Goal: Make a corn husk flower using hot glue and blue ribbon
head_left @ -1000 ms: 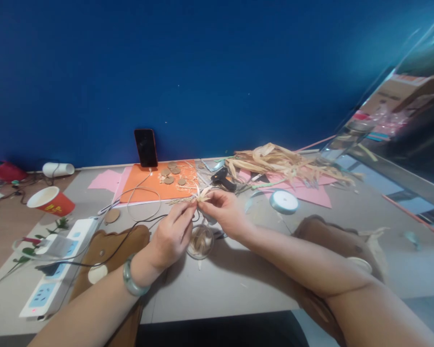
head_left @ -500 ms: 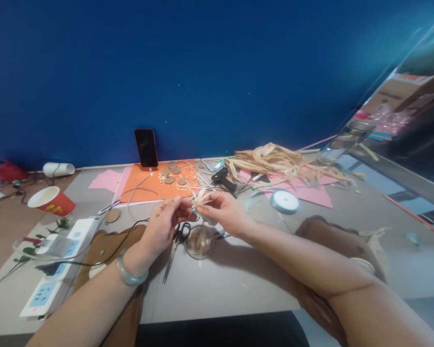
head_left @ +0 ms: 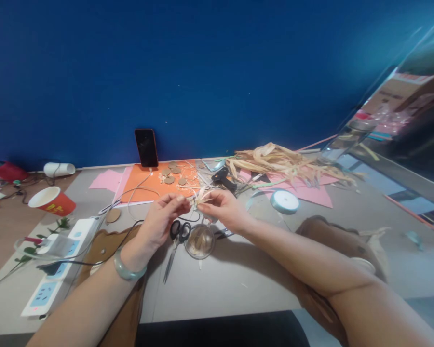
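Note:
Over the middle of the table, my right hand [head_left: 220, 207] pinches a small bundle of pale dried husk strips [head_left: 201, 196], with a few strip ends fanning upward. Close against its left side, my left hand [head_left: 171, 207] has its fingertips pressed together; what they grip is too small to make out. Below the hands lie black-handled scissors [head_left: 181, 232], blades slightly apart. Beside them is a round clear dish [head_left: 199, 242] with pale pieces in it. A black glue gun [head_left: 223, 178] rests behind my right hand.
A heap of dried husks [head_left: 275, 159] and a ribbon spool [head_left: 285, 201] lie to the right. Cardboard discs sit on orange paper [head_left: 137, 185], near an upright phone [head_left: 146, 147]. Leftward are a power strip [head_left: 63, 262] with cables and a paper cup [head_left: 54, 202].
My left hand has shifted slightly left and up, its fingers drawing a little away from the bundle. More of the scissors' handles shows. My right hand stays nearly in place.

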`<state>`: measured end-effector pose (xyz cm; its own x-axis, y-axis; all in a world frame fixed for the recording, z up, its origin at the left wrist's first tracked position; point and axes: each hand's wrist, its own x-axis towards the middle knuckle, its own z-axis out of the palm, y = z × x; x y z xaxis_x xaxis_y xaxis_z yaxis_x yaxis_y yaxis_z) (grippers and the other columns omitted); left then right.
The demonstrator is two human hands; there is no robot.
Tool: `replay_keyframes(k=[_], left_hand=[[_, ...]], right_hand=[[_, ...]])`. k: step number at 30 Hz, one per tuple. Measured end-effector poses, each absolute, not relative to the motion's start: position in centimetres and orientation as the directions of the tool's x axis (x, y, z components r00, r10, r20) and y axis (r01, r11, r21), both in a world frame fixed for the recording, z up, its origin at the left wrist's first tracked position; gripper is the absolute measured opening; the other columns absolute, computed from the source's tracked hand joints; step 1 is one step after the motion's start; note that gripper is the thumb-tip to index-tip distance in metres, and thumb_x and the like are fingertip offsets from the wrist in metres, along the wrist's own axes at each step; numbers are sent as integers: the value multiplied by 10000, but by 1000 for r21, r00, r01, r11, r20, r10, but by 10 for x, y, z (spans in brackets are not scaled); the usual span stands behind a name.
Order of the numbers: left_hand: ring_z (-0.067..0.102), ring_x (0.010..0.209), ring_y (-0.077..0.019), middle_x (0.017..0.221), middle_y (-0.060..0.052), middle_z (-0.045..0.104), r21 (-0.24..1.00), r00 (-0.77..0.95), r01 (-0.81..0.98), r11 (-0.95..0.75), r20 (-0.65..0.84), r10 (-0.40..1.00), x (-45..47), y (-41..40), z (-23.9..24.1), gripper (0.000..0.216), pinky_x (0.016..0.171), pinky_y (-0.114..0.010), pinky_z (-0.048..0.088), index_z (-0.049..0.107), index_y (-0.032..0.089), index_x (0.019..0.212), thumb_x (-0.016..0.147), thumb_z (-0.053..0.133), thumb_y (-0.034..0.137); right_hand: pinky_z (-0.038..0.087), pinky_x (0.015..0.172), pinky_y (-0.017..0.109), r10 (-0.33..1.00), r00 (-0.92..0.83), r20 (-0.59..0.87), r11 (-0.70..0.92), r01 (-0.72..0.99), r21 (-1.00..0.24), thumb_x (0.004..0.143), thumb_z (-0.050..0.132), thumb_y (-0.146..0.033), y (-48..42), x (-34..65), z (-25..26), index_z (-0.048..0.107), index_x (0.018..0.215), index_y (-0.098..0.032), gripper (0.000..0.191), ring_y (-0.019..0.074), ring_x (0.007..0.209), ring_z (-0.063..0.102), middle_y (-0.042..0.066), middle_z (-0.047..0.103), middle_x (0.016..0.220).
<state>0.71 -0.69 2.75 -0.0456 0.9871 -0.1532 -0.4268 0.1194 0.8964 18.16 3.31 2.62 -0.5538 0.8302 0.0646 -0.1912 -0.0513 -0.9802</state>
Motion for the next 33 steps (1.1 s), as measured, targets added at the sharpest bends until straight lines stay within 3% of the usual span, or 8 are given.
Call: replay_keyframes(k=[7, 15, 27, 33], left_hand=[[638, 614, -130, 645, -36, 701, 960, 44, -257, 113, -105, 993, 13, -17, 32, 236, 659, -257, 507, 705, 124, 692, 622, 825, 316], [616, 550, -114, 586, -23, 679, 966, 28, -224, 129, -126, 992, 13, -16, 35, 249, 594, -230, 487, 688, 126, 663, 606, 835, 318], [615, 586, -120, 621, -30, 689, 980, -2, -158, 125, -127, 992, 15, -18, 36, 216, 632, -239, 494, 711, 112, 719, 638, 810, 287], [647, 682, -134, 720, -28, 698, 985, 30, -149, 88, -84, 996, 15, -19, 31, 265, 704, -254, 510, 666, 130, 807, 688, 779, 338]], right_hand=[[347, 465, 205, 808, -585, 66, -35, -159, -987, 663, 793, -401, 34, 183, 28, 638, 727, -139, 312, 66, 522, 474, -21, 585, 616], [370, 502, 216, 799, -599, 58, 17, -74, -997, 679, 778, -381, 39, 185, 28, 643, 706, -127, 289, 70, 540, 479, -17, 576, 629], [397, 551, 226, 820, -561, 117, 136, -8, -991, 721, 740, -353, 37, 184, 30, 634, 704, -128, 250, 78, 568, 492, -8, 594, 649], [447, 603, 231, 815, -544, 200, 293, 90, -952, 762, 703, -321, 35, 186, 32, 670, 721, -121, 207, 102, 622, 554, 24, 644, 684]])
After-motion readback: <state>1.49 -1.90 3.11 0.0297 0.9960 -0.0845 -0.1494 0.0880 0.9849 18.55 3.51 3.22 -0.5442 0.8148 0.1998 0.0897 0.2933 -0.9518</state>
